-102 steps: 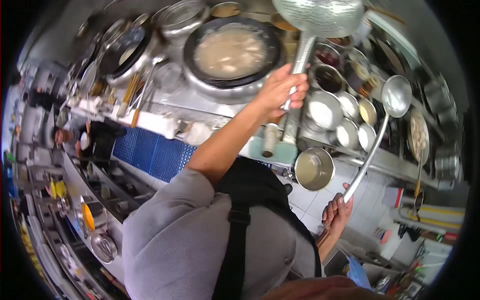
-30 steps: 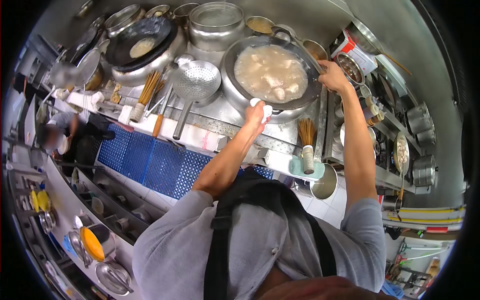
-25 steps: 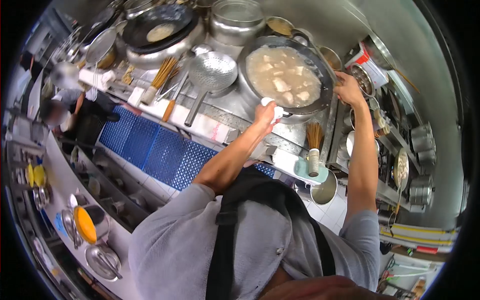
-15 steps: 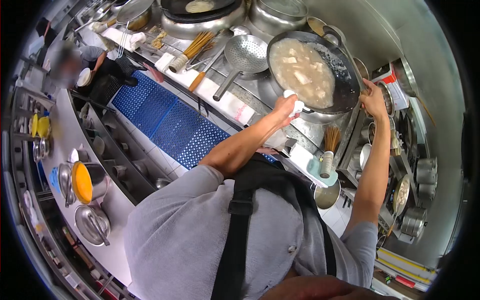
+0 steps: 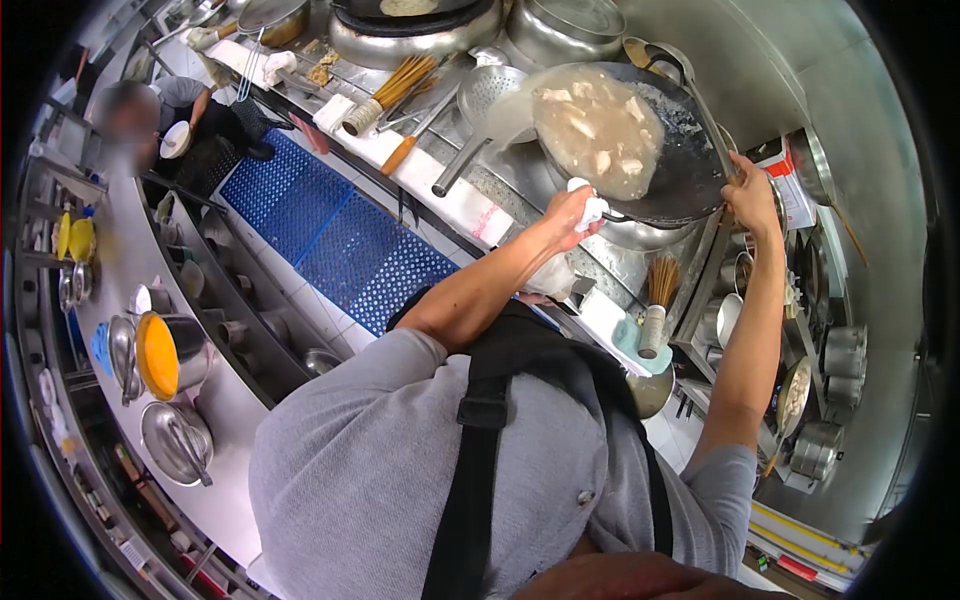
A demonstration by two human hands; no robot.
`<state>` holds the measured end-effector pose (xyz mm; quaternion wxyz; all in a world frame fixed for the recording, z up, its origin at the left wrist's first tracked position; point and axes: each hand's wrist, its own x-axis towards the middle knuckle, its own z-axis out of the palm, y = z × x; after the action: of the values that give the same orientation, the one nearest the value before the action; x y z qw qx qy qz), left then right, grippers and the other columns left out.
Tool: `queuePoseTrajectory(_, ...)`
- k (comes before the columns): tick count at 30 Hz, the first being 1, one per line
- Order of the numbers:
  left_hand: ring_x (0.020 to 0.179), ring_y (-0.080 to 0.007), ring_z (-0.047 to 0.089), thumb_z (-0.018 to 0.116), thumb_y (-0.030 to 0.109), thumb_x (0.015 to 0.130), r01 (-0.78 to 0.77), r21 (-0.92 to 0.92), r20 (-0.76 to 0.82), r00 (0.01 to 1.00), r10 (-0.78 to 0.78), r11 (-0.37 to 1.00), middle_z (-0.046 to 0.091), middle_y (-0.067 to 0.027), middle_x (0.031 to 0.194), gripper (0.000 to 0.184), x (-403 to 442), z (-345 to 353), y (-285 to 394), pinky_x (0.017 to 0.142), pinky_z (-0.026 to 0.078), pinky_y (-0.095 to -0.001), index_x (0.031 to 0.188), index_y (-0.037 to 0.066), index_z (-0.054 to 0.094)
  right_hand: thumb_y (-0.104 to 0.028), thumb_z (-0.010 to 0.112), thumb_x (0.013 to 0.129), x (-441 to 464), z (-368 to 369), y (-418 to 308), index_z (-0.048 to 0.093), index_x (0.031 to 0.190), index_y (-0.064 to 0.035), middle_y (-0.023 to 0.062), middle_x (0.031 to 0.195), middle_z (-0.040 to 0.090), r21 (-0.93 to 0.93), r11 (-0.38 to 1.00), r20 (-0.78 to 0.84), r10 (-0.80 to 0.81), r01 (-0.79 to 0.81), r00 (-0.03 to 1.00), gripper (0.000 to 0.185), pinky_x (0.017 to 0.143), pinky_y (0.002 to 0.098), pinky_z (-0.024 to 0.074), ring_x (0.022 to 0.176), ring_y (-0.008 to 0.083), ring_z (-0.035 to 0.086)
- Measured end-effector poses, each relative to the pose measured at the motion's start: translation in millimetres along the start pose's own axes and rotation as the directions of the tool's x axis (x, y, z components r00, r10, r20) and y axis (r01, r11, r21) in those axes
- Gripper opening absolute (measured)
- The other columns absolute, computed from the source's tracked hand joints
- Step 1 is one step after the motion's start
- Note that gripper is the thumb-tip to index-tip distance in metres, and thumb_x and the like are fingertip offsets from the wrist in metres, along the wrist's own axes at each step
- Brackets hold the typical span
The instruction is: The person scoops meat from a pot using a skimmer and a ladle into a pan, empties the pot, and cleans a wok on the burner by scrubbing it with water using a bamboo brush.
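Note:
My left hand [image 5: 572, 215] grips the near handle of a black wok [image 5: 690, 190] through a white cloth [image 5: 594, 205]. The wok is tilted to the left, and cloudy liquid with pale chunks [image 5: 600, 130] pours over its left rim into a perforated metal strainer [image 5: 490, 92]. The strainer lies on the stove, its handle toward me. My right hand [image 5: 750, 195] is closed round the handle of a long metal utensil [image 5: 705, 110] at the wok's right side; the utensil's head is hidden.
Bamboo brushes [image 5: 405, 80] [image 5: 662, 285] lie along the stove's front edge. A second wok [image 5: 415, 22] and a lidded pot [image 5: 570, 22] stand behind. At the left, another person [image 5: 185, 110] holds a white bowl [image 5: 176, 140]. An orange-filled pot [image 5: 158, 355] stands on the left counter.
The wok has tipped further left, and liquid now runs over its rim into the strainer. Earlier, my left hand held the strainer up and my right hand held a ladle.

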<state>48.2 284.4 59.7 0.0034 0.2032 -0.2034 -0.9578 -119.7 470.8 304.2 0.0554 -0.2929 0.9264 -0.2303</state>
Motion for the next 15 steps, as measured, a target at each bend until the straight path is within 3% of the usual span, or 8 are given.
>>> queuePoseTrajectory(15,0.072,-0.0224,0.063,0.060,0.018,0.091,0.020,-0.049,0.001,1.000,-0.020,0.999,0.065,-0.0089,0.089,0.014,-7.0,2.3,8.9,0.054,0.048,-0.0269,0.101,0.009,0.060,0.003,0.059,0.076,4.1,2.2,-0.1,0.049,0.146,0.0031,0.0074,0.073,0.061,0.000,1.000,-0.005,0.006,-0.006,1.000,0.070,0.055,0.0317,0.0474,0.055,0.0147,0.059)
